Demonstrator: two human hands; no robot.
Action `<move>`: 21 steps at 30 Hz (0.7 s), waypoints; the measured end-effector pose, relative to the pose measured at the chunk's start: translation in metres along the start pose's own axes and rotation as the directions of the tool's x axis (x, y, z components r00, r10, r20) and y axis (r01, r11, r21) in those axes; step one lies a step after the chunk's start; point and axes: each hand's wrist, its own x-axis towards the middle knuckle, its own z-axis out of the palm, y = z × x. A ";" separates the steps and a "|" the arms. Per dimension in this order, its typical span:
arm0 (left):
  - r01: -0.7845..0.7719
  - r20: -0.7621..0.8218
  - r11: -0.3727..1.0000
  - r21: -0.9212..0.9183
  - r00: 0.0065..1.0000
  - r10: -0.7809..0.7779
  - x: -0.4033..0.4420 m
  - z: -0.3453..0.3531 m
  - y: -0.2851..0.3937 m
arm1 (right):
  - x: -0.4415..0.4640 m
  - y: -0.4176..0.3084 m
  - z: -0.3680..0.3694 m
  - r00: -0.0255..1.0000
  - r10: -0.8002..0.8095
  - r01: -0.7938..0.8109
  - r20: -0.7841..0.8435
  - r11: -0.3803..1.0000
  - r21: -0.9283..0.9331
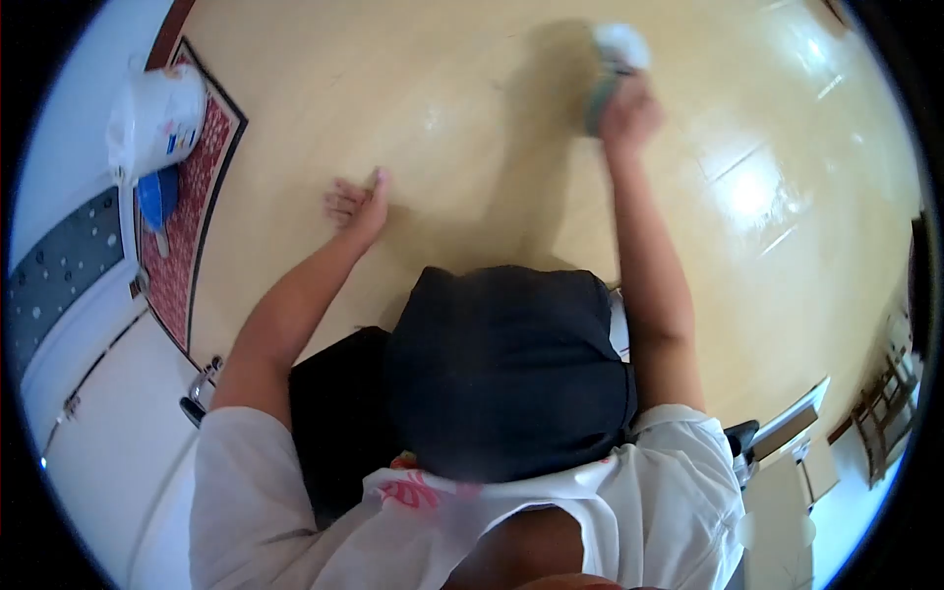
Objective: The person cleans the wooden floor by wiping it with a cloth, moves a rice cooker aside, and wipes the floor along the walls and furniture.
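Note:
My right hand is stretched far forward over the glossy tan floor, its fingers closed around a white and green cloth. Motion blurs both hand and cloth, so the cloth's folds are not clear, nor whether all of it touches the floor. My left hand is at the floor on the other side, holding nothing, with its fingers apart. Between my arms is my bent knee in dark trousers.
On the left, a red patterned mat with a dark border carries a white bucket and a blue dustpan-like thing. A white door stands lower left. Cardboard and a wooden rack are at the right.

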 end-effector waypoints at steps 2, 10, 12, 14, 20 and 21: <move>-0.123 0.054 0.990 0.065 0.991 0.120 -0.003 -0.011 -0.009 | 0.031 0.024 -0.044 0.961 0.158 -0.138 -0.227 0.985 0.101; -0.756 0.597 0.650 0.081 0.559 0.575 -0.021 -0.162 -0.117 | 0.075 -0.034 0.045 0.943 -0.233 0.280 0.238 0.942 -0.187; -0.637 0.563 0.770 0.039 0.650 0.510 -0.031 -0.178 -0.144 | 0.013 -0.082 0.074 0.745 -0.555 0.622 0.370 0.779 -0.084; -0.517 0.485 0.855 -0.045 0.737 0.471 -0.046 -0.185 -0.165 | -0.059 -0.132 0.093 0.587 -0.698 0.778 0.411 0.626 -0.048; -0.457 0.126 0.889 0.000 0.882 0.454 -0.032 -0.137 -0.289 | -0.056 -0.159 0.090 0.633 -0.588 0.455 0.503 0.809 0.373; -0.441 0.051 0.897 -0.017 0.896 0.441 -0.019 -0.124 -0.320 | -0.037 -0.174 0.059 0.702 -0.393 0.247 0.594 0.916 0.315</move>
